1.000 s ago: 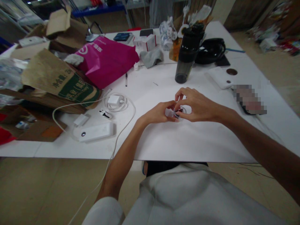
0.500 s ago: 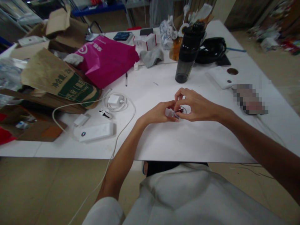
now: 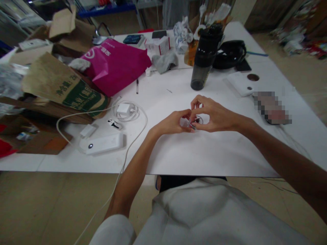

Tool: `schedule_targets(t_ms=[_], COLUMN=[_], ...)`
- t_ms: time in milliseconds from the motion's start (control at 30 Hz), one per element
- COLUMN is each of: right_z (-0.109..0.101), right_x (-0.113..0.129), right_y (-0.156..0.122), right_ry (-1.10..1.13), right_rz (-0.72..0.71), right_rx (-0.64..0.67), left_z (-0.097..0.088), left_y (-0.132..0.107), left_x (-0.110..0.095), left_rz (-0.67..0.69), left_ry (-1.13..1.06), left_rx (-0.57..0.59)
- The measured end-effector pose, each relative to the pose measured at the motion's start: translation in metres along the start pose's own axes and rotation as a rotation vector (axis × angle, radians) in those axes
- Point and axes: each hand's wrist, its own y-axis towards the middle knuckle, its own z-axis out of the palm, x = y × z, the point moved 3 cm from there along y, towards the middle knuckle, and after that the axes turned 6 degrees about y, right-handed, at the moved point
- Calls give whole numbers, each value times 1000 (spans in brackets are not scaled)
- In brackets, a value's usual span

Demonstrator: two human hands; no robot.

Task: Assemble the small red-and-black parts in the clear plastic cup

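Note:
Over the middle of the white table (image 3: 163, 156), my left hand (image 3: 171, 123) and my right hand (image 3: 217, 114) meet at the fingertips. Both are closed in a pinch around a small clear-and-dark object (image 3: 197, 120) with a thin grey ring or loop on it. Fingers cover much of it, so its kind is not plain. Just beyond my right hand stands a dark drink bottle (image 3: 201, 64), upright. To the left of my left hand lie a coiled white cable (image 3: 138, 112) with a charger plug (image 3: 123, 109) and a white power bank (image 3: 105, 143).
A magenta bag (image 3: 117, 64), a brown paper sack (image 3: 63, 85) and cardboard boxes fill the left. A pen (image 3: 137, 86) and a grey cloth (image 3: 165, 63) lie farther back. On the right are a pixelated phone-shaped thing (image 3: 272, 108), a tape roll (image 3: 253, 77) and a black glossy case (image 3: 228, 54).
Almost nothing differs. Both hands keep the same pinch, with only slight shifts of the fingers and the small object; the whole view has moved a few pixels.

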Motion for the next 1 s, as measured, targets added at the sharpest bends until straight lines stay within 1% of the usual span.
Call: schedule_targets(t_ms=[100,267,467,667,1000], right_z=[-2,-3,2,6,3], right_x=[0,0,-2,-3,-4], right_y=[-2,-7,-16,-20,-18], right_ry=[50,148,206,219,206], right_rz=[-7,35,56,79,58], right_rx=[-17,-85,-145,-130,-91], left_z=[0,0,0,0,0], left_y=[0,0,-1,-1,0], left_x=[0,-1,-2,-2,-2], left_rz=[-5,20,26,6,2], left_ry=[4,30,39,52,41], left_rx=[4,-5,-4,4,8])
